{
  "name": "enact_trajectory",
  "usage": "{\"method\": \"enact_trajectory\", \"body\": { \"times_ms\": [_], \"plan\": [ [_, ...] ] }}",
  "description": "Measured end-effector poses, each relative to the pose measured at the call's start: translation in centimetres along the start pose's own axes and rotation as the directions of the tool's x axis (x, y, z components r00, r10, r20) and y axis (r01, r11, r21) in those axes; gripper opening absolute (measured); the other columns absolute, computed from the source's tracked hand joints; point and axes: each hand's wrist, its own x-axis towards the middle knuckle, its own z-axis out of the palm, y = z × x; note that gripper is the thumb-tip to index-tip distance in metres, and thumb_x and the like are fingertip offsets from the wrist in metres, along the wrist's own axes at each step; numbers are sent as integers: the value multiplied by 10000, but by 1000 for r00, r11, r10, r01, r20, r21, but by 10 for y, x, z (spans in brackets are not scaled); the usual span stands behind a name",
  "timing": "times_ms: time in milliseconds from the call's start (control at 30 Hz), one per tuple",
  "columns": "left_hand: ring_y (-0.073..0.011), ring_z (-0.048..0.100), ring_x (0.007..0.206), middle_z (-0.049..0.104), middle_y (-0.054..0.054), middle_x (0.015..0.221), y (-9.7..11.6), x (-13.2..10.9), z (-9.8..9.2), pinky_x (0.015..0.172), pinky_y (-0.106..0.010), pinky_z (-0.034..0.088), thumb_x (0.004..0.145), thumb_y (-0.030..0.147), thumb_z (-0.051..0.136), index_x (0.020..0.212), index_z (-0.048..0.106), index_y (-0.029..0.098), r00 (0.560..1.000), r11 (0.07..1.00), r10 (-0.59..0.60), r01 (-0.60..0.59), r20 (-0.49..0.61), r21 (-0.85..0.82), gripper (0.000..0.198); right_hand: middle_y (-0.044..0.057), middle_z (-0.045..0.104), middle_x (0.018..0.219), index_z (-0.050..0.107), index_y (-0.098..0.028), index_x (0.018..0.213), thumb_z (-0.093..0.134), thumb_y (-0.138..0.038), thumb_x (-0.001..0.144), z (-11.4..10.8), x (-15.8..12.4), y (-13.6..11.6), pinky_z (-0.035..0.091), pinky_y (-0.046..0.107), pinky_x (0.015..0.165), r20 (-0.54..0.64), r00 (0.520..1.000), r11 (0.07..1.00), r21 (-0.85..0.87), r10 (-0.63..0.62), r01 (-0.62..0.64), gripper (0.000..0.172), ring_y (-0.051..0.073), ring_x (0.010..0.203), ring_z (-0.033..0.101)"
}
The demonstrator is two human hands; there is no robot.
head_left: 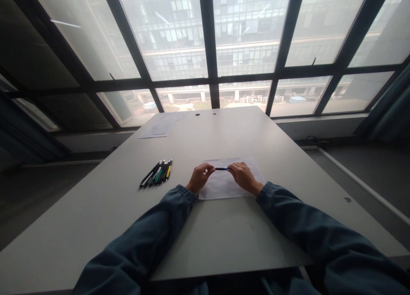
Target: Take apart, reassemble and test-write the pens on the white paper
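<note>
In the head view, two bare hands meet over the near part of a pale counter [224,137], with a pen [221,169] held level between them. The left hand [199,176] pinches the pen's left end between thumb and fingers, and the right hand [242,175] has its fingers closed on the right end. The pen's dark middle shows in the gap between the hands, with a bit of blue beside the right fingers; its tips are covered. It is over the upper part of a white sheet of paper [224,188] lying flat on the counter; whether the pen touches the sheet I cannot tell.

To the left of the sheet, well apart from the left hand, a bunch of pens [156,174] lies side by side at a slant, mostly black, with green and yellow among them. Farther off, toward the counter's far left edge, lie some papers [156,130], partly overlapping. Dark blue sleeves [160,231] cover both arms down to the wrists. Beyond the counter stands a big window [243,30] with dark frames, and a building shows through it.
</note>
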Motion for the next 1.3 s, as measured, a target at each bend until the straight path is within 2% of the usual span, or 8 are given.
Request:
{"method": "enact_trajectory", "body": {
  "times_ms": [133, 267, 500, 733, 1300],
  "plan": [
    [-135, 587, 688, 666, -23, 763, 2, 0, 0, 631, -256, 467, 890, 312, 641, 843, 675, 178, 1000, 1000, 16, -16, -19, -17, 146, 56, 697, 882, 642, -185, 954, 483, -284, 1012, -1, 0, -1, 350, 294, 796, 0, 1000, 1000, -1, -6, 6, 196, 176, 840, 610],
    [-138, 588, 686, 659, -23, 753, 4, 0, 0, 624, -261, 471, 889, 310, 637, 845, 675, 183, 1000, 1000, 18, -19, -23, -17, 140, 58, 701, 882, 644, -184, 949, 497, -275, 1005, -3, 0, -2, 349, 296, 790, 5, 1000, 1000, -11, 0, 0, 182, 178, 838, 614],
    [-139, 601, 700, 676, -27, 801, 1, 0, 0, 630, -261, 457, 885, 407, 635, 898, 662, 177, 1000, 999, -27, 27, -2, -42, 231, 58, 700, 882, 643, -189, 955, 488, -278, 1009, -4, 0, -2, 350, 299, 789, -3, 1000, 1000, -13, -1, 1, 187, 178, 835, 615],
    [-132, 589, 618, 669, -14, 664, -3, 0, 1, 612, -249, 436, 959, 462, 494, 740, 680, 161, 992, 996, -84, 87, 91, -27, 416, 52, 696, 877, 644, -193, 938, 480, -287, 1012, -2, 0, -2, 346, 297, 794, 3, 1000, 1000, -11, -8, 8, 202, 174, 832, 608],
    [-140, 554, 628, 667, -49, 705, 2, -1, -2, 589, -249, 434, 931, 476, 540, 732, 717, 174, 995, 999, 7, -4, 99, -32, 403, 43, 707, 843, 642, -184, 924, 522, -230, 989, -2, 1, 0, 340, 290, 765, 50, 999, 999, -38, 6, -5, 144, 166, 777, 630]
  ]
}}
